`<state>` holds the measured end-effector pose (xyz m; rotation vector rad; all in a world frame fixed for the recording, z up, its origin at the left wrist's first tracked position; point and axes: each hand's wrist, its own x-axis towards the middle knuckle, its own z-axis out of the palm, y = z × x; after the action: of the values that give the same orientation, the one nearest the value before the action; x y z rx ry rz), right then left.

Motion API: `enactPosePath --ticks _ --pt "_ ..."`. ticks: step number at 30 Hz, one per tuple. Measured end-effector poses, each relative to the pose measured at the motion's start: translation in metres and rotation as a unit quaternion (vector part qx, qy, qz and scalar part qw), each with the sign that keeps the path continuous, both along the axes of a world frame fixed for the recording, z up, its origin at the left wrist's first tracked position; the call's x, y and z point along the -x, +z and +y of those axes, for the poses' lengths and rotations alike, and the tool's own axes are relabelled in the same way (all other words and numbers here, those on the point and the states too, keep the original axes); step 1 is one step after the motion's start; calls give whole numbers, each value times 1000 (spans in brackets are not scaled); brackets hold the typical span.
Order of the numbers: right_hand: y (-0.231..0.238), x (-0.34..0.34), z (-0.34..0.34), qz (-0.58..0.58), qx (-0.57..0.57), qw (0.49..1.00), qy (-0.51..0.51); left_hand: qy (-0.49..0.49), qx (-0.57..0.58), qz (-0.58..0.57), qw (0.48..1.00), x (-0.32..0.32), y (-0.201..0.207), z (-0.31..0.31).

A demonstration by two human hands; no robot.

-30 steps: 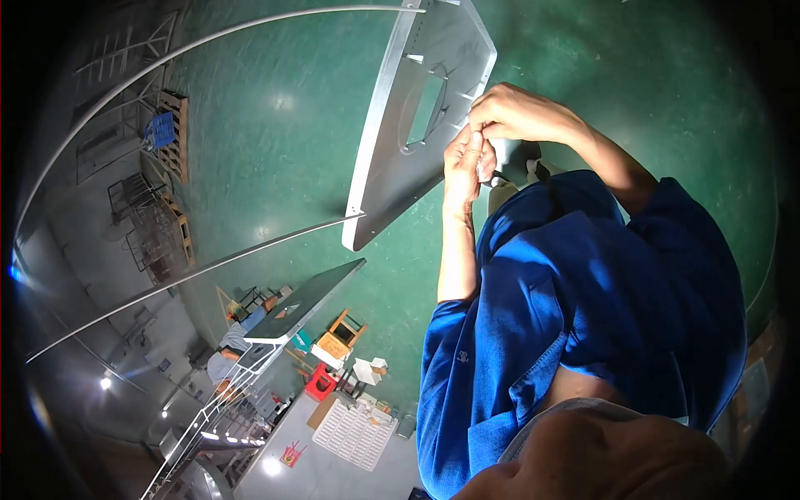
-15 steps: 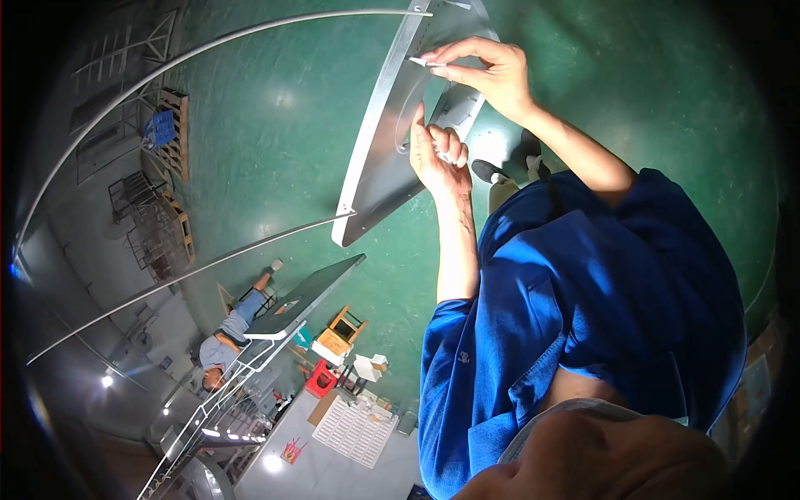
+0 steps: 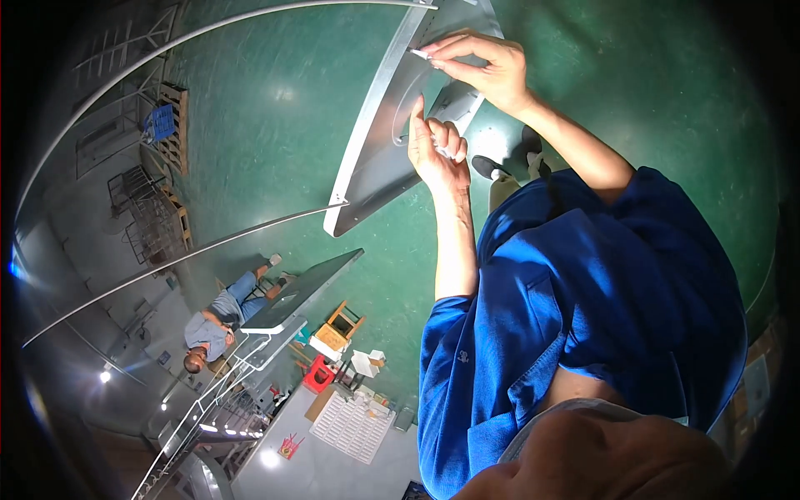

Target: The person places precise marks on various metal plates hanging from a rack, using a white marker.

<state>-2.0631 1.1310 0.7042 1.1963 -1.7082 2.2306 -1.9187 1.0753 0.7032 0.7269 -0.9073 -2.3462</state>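
A grey metal panel (image 3: pixel 371 171) with a pale raised edge stands out in front of me, and both hands are over it. My right hand (image 3: pixel 487 68) pinches a small white pointed piece (image 3: pixel 421 54) between thumb and fingertips, close to the panel's upper edge. Lower down, my left hand (image 3: pixel 442 154) has one digit stretched upward while the other fingers curl around something whitish, mostly hidden by them. A thin pale line curves over the panel between the two hands; I cannot tell whether it is a strand or a mark.
Long thin rods (image 3: pixel 192 242) run from the panel's corners off to the left. Another grey panel (image 3: pixel 304 292) stands lower left, where a person (image 3: pixel 218 321) sits beside it. A wooden stool (image 3: pixel 340 325), a red stool (image 3: pixel 318 375) and a table with a white gridded tray (image 3: pixel 354 425) are nearby.
The panel's lower corner has shifted slightly up and left. My right hand's white piece is a little higher. The seated person has shifted left and shows more fully. My left hand is nearly unmoved.
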Motion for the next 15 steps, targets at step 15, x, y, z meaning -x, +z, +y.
enactPosePath --ticks 15 --pt "12 -26 16 49 -233 951 196 -46 -11 -35 998 -12 -8 0"
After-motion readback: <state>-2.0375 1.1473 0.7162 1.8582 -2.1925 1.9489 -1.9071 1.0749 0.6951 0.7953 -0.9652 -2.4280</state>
